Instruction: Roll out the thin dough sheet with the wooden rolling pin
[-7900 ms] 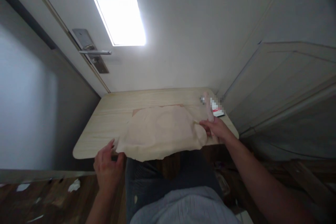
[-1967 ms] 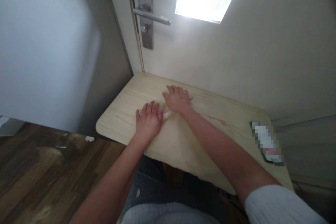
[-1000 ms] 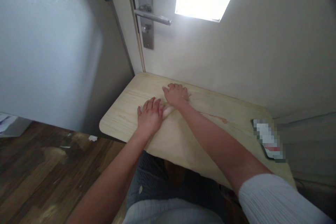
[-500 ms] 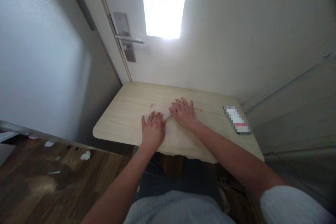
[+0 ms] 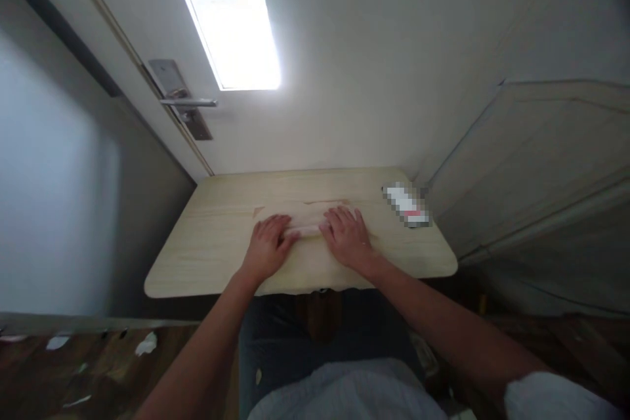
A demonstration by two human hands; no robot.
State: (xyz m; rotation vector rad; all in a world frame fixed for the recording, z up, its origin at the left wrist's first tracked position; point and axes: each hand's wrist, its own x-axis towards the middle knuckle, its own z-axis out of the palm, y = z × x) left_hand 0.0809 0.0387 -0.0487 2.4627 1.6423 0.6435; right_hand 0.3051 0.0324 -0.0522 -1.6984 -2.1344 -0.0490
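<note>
Cloth (image 5: 315, 256), pale beige and close in tone to the wood under it, lies spread on the light wooden surface (image 5: 211, 243), and its near edge hangs a little over the surface's front edge. Along the cloth's far side the fabric is bunched into a narrow rolled band (image 5: 308, 223) (only the stretch between the two hands shows plainly). Left hand (image 5: 268, 246) lies palm down on the cloth with fingers spread, its fingertips touching the left end of that band; its grip is flat and unclenched, closed on nothing. Right hand (image 5: 347, 239) rests the same way just beside it on the cloth, fingers splayed over the band's right end, likewise grasping nothing. Well to the right of the cloth, near the surface's far right corner, lies a small blurred object (image 5: 407, 205). Beyond the cloth stands a white door (image 5: 344, 79) with a metal handle (image 5: 189, 103) up to the left.
</note>
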